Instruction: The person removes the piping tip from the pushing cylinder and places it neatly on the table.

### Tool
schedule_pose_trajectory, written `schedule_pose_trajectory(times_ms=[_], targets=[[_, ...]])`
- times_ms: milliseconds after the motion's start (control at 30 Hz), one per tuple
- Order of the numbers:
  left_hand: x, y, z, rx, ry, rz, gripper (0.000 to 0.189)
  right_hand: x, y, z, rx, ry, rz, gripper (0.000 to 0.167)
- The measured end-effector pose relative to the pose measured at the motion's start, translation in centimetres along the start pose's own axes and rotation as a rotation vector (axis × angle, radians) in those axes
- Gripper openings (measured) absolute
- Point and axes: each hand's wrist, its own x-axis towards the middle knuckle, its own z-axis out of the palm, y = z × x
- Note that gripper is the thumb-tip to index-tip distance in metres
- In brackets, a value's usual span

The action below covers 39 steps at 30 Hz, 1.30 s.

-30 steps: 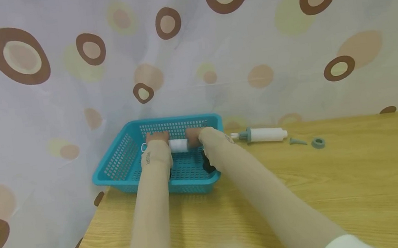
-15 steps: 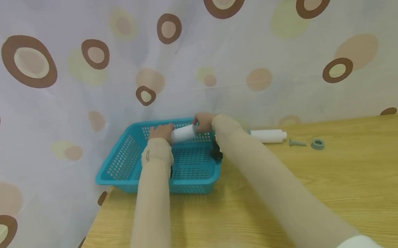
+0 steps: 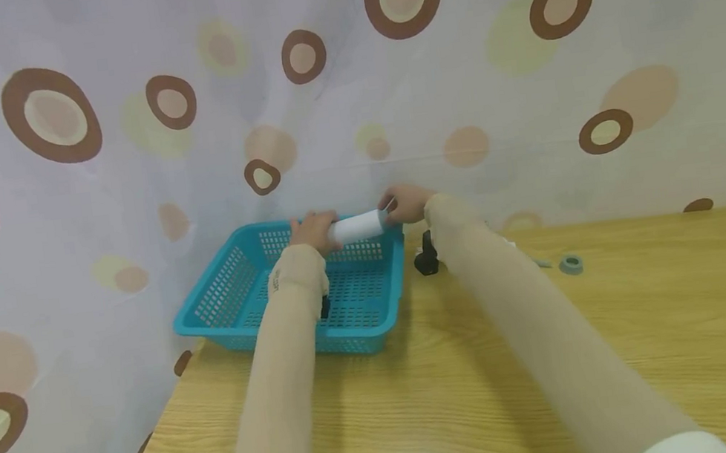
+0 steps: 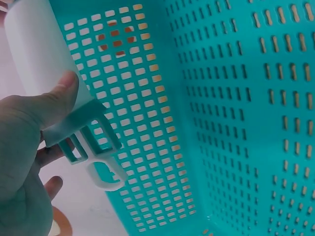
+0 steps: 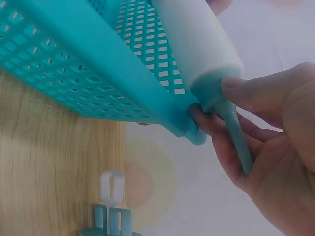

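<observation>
1. Spotted sheeting fills the backdrop, and a wood-grain table runs beneath, with a blue basket at its left.
2. On to the left hand: it's wrapped around one end of a white tube, thumb on the barrel, close to the green collar and white loop handle.
3. Over at the other end, the right hand pinches the green cap, thumb pressed against it, fingers curled behind the slim nozzle.
4. So the tube spans the two grips, held up at the basket's far right corner, its nozzle end tipped slightly higher.
5. Out on the table, well right of both hands, sits a grey-green ring; a second loop-handled piece lies nearer, beside the basket.
</observation>
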Motion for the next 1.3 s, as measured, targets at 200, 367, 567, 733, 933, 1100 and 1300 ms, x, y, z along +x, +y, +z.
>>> schedule_pose_trajectory(times_ms=[200,367,567,733,933,1100,1300], targets=[[0.2,1.1,-0.5,0.001,0.040,0.051,0.050,-1.1,0.9,-1.0,0.025,0.036,-0.040,0.047],[-0.1,2.6,-0.5,-0.017,0.042,0.095,0.047,-2.3,2.5,-1.4,0.115,0.027,-0.027,0.050],[-0.3,5.4,-0.8,-0.052,0.028,0.166,0.046,-4.8,5.4,-2.4,0.327,0.031,0.041,0.052],[0.2,7.9,-1.0,-0.124,-0.003,0.213,0.046,-6.9,7.8,-4.0,0.441,0.044,0.073,0.054],[1.1,10.2,-0.6,-0.178,-0.012,0.277,0.044,-9.5,10.3,-5.3,0.554,0.067,0.079,0.061],[1.2,11.7,-0.6,-0.232,-0.038,0.299,0.045,-11.2,11.9,-5.5,0.678,0.106,0.056,0.063],[1.2,13.5,-0.9,-0.296,-0.039,0.293,0.042,-12.4,13.4,-5.2,0.866,0.195,0.069,0.062]])
